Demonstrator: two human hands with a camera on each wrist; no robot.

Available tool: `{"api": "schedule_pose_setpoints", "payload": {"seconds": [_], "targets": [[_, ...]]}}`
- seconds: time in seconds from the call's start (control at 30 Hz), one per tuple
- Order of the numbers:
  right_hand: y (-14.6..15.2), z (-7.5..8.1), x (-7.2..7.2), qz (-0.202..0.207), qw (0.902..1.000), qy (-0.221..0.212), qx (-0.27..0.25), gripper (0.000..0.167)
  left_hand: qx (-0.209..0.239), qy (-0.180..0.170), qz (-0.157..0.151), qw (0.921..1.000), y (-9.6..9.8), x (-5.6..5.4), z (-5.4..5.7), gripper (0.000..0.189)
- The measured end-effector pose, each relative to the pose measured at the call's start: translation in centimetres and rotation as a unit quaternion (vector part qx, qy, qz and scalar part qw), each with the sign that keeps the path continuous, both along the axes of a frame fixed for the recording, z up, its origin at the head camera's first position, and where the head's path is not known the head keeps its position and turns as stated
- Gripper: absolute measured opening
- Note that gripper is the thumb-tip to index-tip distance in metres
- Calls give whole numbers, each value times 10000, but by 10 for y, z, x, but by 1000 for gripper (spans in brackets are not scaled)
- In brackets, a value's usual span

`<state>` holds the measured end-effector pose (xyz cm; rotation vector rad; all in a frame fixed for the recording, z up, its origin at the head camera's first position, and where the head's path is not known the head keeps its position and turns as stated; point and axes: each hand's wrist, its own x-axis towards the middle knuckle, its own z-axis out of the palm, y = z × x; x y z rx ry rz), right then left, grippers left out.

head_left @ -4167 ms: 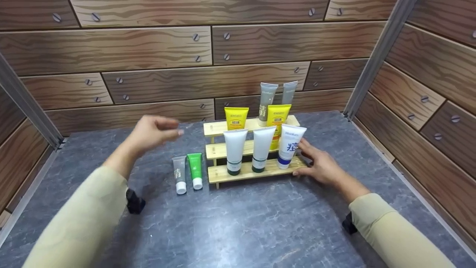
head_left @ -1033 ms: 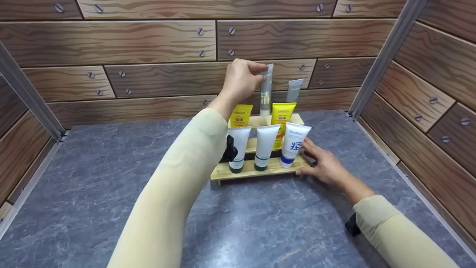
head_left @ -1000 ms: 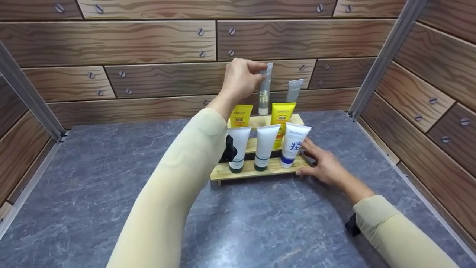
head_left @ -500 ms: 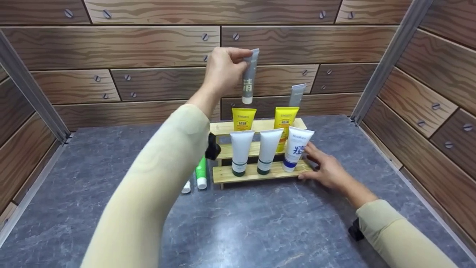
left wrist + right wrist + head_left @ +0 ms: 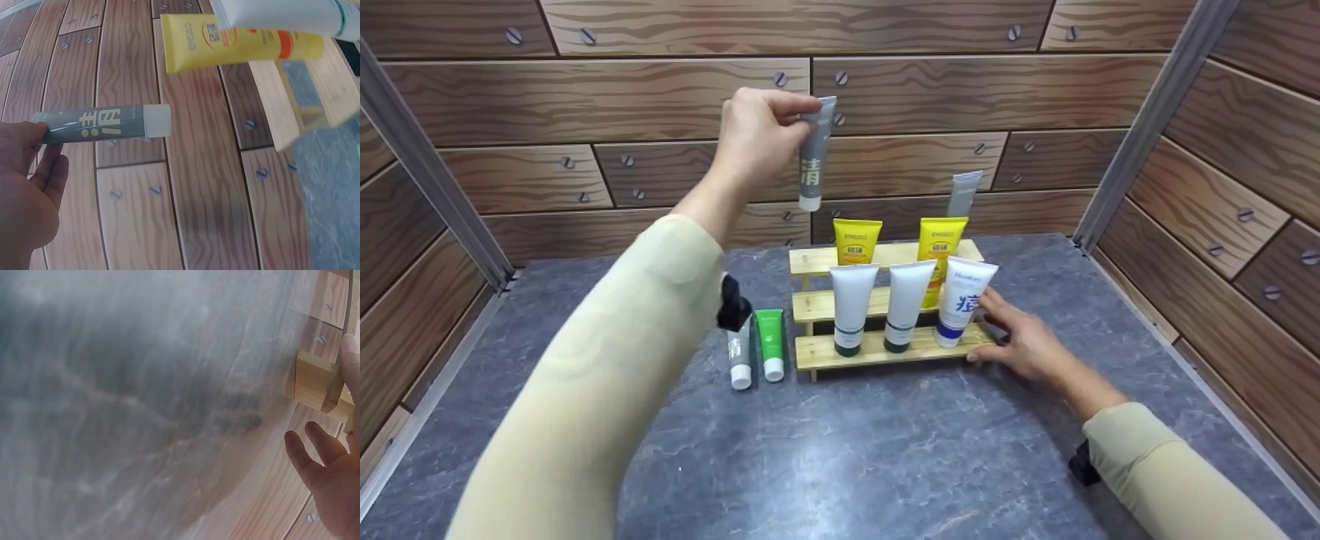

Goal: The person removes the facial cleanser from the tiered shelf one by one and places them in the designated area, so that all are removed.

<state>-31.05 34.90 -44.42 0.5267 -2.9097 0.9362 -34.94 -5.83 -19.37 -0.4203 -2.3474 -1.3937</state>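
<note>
My left hand [image 5: 761,139] pinches a grey tube [image 5: 814,161] by its flat crimped end, thumb and fingers at the top. It hangs in the air, white cap down, left of and above a three-step wooden rack [image 5: 810,351]. In the left wrist view the grey tube [image 5: 95,124] shows pale lettering. My right hand [image 5: 1024,341] holds the right end of the rack's lowest step, thumb at the front edge. The right wrist view shows that thumb against the rack [image 5: 318,379], with other fingers [image 5: 304,458] spread below it.
On the rack stand two plain white tubes [image 5: 853,304], a white tube with blue print [image 5: 964,296], two yellow tubes [image 5: 856,240] and a grey tube [image 5: 964,193] at the back. A green tube [image 5: 770,337] and another grey tube [image 5: 740,352] lie left of the rack.
The grey tube stood on the rack's top step; my left hand took hold of it, lifted it and carried it left. My right hand has stayed at the rack's right end.
</note>
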Motion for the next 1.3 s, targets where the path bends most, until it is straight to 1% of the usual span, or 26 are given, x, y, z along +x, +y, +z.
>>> {"api": "schedule_pose_setpoints", "payload": {"seconds": [0.17,0.27,0.37,0.6,0.73,0.9,1.07,1.17,1.3], "targets": [[-1,0,-2,119,9996,247,66,105,-140,29,102,9998,-17,5,-2,27],[-2,0,-3,106,9998,179,64,107,-325,104,131,9993,-27,8,-7,28],[-2,-1,-4,92,9999,100,46,108,-430,55,118,9990,-38,12,-14,30],[-2,0,-2,-15,10000,-56,42,109,-448,-54,85,9989,-57,19,-27,28],[-2,1,-2,-20,9999,-86,67,110,-439,-133,137,9989,-70,22,-37,27],[-2,1,-3,-52,9999,-112,68,111,-514,-186,251,9982,-87,23,-51,26],[-2,-1,-3,41,10000,-4,4,109,-548,-192,354,9977,-102,25,-65,23],[-1,0,-2,60,10000,24,11,110,-525,-219,369,9977,-109,25,-73,22],[1,2,-1,-12,10000,-85,17,111,-420,-329,351,9980,-115,26,-83,22]]}}
